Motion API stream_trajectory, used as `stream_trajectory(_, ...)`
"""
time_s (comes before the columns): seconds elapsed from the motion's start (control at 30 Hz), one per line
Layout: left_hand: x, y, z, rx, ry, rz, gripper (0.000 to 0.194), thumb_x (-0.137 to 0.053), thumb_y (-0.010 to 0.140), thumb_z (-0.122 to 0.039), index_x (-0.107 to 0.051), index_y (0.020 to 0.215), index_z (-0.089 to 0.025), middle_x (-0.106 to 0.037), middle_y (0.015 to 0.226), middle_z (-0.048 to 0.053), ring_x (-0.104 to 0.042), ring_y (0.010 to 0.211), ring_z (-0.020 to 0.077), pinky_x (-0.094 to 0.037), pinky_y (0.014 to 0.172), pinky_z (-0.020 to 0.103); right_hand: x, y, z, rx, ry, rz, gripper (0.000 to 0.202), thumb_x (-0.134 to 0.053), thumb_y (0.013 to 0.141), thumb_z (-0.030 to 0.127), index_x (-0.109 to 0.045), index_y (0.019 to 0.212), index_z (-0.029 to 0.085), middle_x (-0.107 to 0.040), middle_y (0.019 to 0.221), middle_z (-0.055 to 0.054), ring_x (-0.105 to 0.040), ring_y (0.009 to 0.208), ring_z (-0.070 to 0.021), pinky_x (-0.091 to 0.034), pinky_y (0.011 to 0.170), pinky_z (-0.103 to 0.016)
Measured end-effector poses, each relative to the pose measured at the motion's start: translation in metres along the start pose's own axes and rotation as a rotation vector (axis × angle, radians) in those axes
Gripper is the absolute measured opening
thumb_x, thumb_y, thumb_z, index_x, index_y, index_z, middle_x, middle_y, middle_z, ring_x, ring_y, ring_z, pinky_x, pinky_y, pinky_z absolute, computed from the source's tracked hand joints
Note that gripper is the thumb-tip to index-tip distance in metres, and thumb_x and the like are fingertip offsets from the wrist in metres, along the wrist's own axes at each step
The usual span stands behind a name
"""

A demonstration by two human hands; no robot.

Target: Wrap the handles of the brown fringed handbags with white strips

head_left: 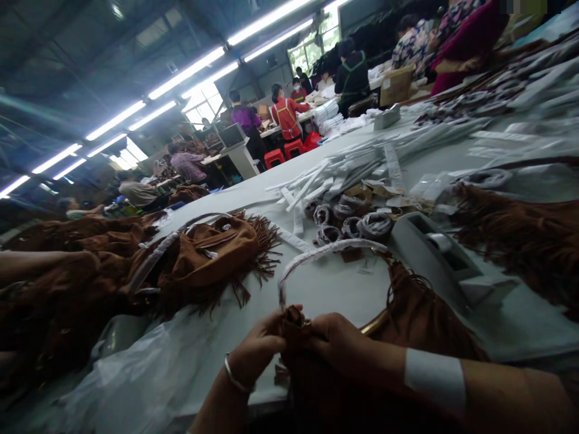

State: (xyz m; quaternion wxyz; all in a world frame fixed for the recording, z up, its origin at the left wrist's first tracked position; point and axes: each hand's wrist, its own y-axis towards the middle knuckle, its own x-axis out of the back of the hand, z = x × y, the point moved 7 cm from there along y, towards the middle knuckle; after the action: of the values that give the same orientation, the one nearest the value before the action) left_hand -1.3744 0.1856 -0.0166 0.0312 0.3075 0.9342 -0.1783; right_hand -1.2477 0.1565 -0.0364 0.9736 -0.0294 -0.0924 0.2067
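A brown fringed handbag point(420, 307) lies at the near edge of the table, its curved handle point(335, 244) wrapped in pale material and arching away from me. My left hand point(265, 340), with a silver bangle at the wrist, pinches the bag at the handle's left end. Close beside it, my right hand point(337, 340) is closed on the bag's brown material, and a white band circles that forearm. Gold-coloured trim shows along the bag's opening. My fingertips are partly hidden by the material.
A tape dispenser point(434, 259) stands right of the handle. Rolled grey-wrapped strips point(375, 226) and white strips point(316, 181) lie beyond. Another brown bag point(217, 247) and clear plastic point(136, 374) are at left. Someone's forearm point(45, 265) reaches in there. Several people work at tables behind.
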Motion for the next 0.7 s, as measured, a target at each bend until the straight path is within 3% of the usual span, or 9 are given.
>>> stream_trajectory(0.13,-0.001,0.007,-0.036,0.124,0.229,0.014,0.027,-0.071,0.074,-0.036,-0.073,0.085,-0.012,-0.068,0.081,0.005,-0.058,0.079,0.0183,-0.043,0.078,0.03,0.003,-0.008,0.027,0.27,-0.234,-0.095,0.024,-0.054,0.092,0.029,-0.075,0.097,0.02,-0.073,0.096,-0.005,-0.064,0.083,-0.0175,-0.045,0.074,-0.024)
stream_trajectory(0.23,-0.009,0.017,-0.051,0.22,0.448,0.006,0.019,-0.068,0.068,-0.03,-0.068,0.066,-0.011,-0.059,0.06,0.0,-0.048,0.06,0.0126,-0.038,0.062,0.026,0.0,-0.007,0.026,0.244,-0.408,-0.085,0.027,-0.049,0.096,0.029,-0.074,0.102,0.019,-0.072,0.093,-0.007,-0.064,0.078,-0.017,-0.045,0.068,-0.024)
stream_trajectory(0.43,-0.005,0.024,-0.058,0.32,0.874,-0.047,0.022,-0.062,0.062,-0.02,-0.076,0.078,-0.013,-0.07,0.065,0.003,-0.059,0.058,0.0159,-0.046,0.058,0.026,-0.005,-0.008,0.022,0.236,-0.551,-0.101,0.024,-0.048,0.097,0.026,-0.07,0.102,0.019,-0.071,0.093,-0.007,-0.065,0.08,-0.0174,-0.044,0.069,-0.025)
stream_trajectory(0.5,-0.003,0.023,-0.056,0.338,0.998,-0.084,0.019,-0.061,0.061,-0.017,-0.075,0.074,-0.015,-0.069,0.062,0.002,-0.059,0.056,0.016,-0.044,0.054,0.024,-0.005,-0.009,0.021,0.192,-0.568,-0.086,0.026,-0.047,0.097,0.029,-0.071,0.096,0.018,-0.071,0.09,-0.008,-0.066,0.078,-0.0183,-0.042,0.066,-0.026)
stream_trajectory(0.6,-0.007,0.025,-0.062,0.285,1.303,-0.162,0.012,-0.06,0.061,-0.013,-0.072,0.062,-0.016,-0.064,0.053,0.003,-0.056,0.052,0.015,-0.037,0.05,0.023,0.001,-0.009,0.021,0.111,-0.503,-0.088,0.027,-0.047,0.096,0.032,-0.071,0.097,0.02,-0.073,0.088,-0.007,-0.067,0.075,-0.0181,-0.039,0.063,-0.026)
stream_trajectory(0.7,-0.016,0.028,-0.071,0.195,1.5,-0.261,0.013,-0.059,0.064,-0.014,-0.071,0.061,-0.015,-0.064,0.055,0.005,-0.056,0.055,0.0158,-0.034,0.052,0.025,0.012,-0.007,0.019,0.013,-0.396,-0.135,0.024,-0.059,0.088,0.04,-0.071,0.101,0.023,-0.075,0.09,-0.005,-0.067,0.077,-0.0186,-0.038,0.063,-0.026)
